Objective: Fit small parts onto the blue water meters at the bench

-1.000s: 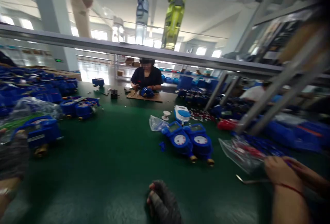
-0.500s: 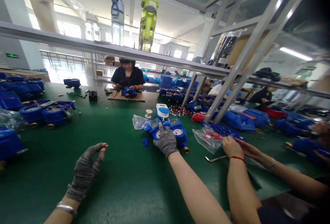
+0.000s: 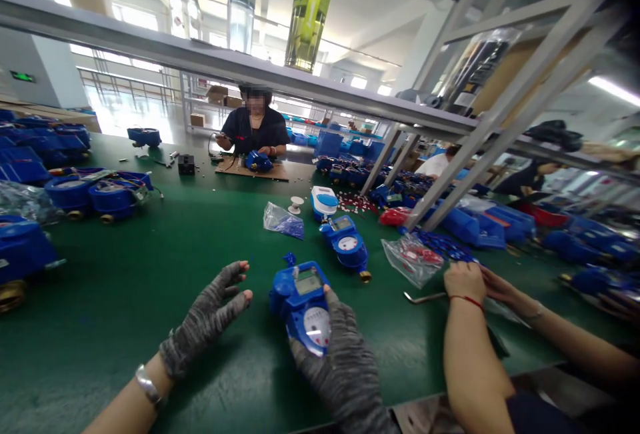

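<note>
My right hand [image 3: 345,354], in a grey fingerless glove, grips a blue water meter [image 3: 304,301] with a small display and a round white dial. The meter is tilted towards me above the green table. My left hand [image 3: 210,317], gloved alike and with a silver bangle at the wrist, hovers left of the meter with fingers apart and nothing in them. Beyond the held meter lie a small blue plastic piece [image 3: 289,259] and a second blue water meter [image 3: 346,244]. A white-and-blue meter [image 3: 324,202] stands behind that one.
Several blue meters [image 3: 117,195] sit at the left. A clear bag [image 3: 283,221] and a white spool [image 3: 295,205] lie ahead. At the right are a bag of red parts [image 3: 413,257], a hex key [image 3: 423,298] and a co-worker's hands [image 3: 465,282]. A shelf [image 3: 210,54] spans above.
My right hand has drawn one meter towards me, away from the second meter. My left hand has moved right and its fingers have spread. The view has shifted slightly.
</note>
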Action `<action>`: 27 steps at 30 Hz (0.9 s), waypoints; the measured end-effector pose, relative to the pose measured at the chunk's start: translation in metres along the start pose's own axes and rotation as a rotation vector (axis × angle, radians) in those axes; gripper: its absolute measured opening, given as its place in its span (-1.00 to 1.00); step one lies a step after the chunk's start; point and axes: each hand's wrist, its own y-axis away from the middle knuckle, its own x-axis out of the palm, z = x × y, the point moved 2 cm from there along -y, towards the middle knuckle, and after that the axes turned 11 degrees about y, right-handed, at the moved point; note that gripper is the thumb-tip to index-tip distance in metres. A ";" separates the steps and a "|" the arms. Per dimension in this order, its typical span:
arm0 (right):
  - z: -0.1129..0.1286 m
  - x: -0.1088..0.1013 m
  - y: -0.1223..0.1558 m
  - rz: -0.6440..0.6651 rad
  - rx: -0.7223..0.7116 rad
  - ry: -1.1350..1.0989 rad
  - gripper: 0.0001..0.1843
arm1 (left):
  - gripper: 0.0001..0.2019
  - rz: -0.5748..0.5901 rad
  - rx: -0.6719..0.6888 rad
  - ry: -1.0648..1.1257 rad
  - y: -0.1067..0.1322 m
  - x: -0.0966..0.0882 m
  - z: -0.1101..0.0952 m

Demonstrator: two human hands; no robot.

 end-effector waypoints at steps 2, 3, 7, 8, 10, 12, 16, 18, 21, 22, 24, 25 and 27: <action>0.026 0.008 0.008 0.004 -0.045 0.012 0.11 | -0.36 0.058 -0.073 0.111 0.002 0.017 0.000; 0.038 0.011 0.010 0.010 -0.076 0.002 0.10 | -0.33 0.052 -0.095 0.182 0.001 0.022 0.000; 0.048 0.017 -0.014 0.187 -0.180 -0.253 -0.18 | -0.38 -0.105 -0.033 0.364 -0.009 0.014 0.003; 0.040 0.018 -0.029 0.204 -0.175 -0.292 -0.34 | -0.40 -0.129 -0.014 0.372 -0.012 0.009 0.005; 0.015 0.022 -0.065 0.127 -0.118 -0.203 -0.62 | -0.41 -0.145 0.005 0.383 -0.016 0.000 0.009; -0.012 0.034 -0.100 0.067 -0.061 0.104 -0.73 | -0.42 -0.141 0.007 0.394 -0.017 -0.003 0.011; -0.041 0.067 -0.139 0.150 -0.051 0.238 -0.77 | -0.43 -0.124 -0.003 0.411 -0.015 -0.002 0.013; -0.042 0.079 -0.143 0.166 -0.070 0.274 -0.77 | -0.43 -0.129 -0.011 0.420 -0.014 -0.001 0.012; -0.037 0.089 -0.144 0.154 -0.095 0.336 -0.82 | -0.43 -0.137 -0.015 0.424 -0.014 -0.002 0.012; -0.036 0.091 -0.144 0.148 -0.104 0.355 -0.82 | -0.44 -0.138 -0.016 0.423 -0.015 -0.002 0.011; -0.034 0.093 -0.144 0.135 -0.135 0.387 -0.82 | -0.46 -0.136 -0.021 0.428 -0.015 -0.001 0.012; -0.034 0.094 -0.144 0.130 -0.156 0.397 -0.83 | -0.46 -0.137 -0.022 0.434 -0.015 -0.001 0.012; -0.035 0.094 -0.142 0.115 -0.202 0.402 -0.83 | -0.46 -0.140 -0.020 0.441 -0.015 0.000 0.012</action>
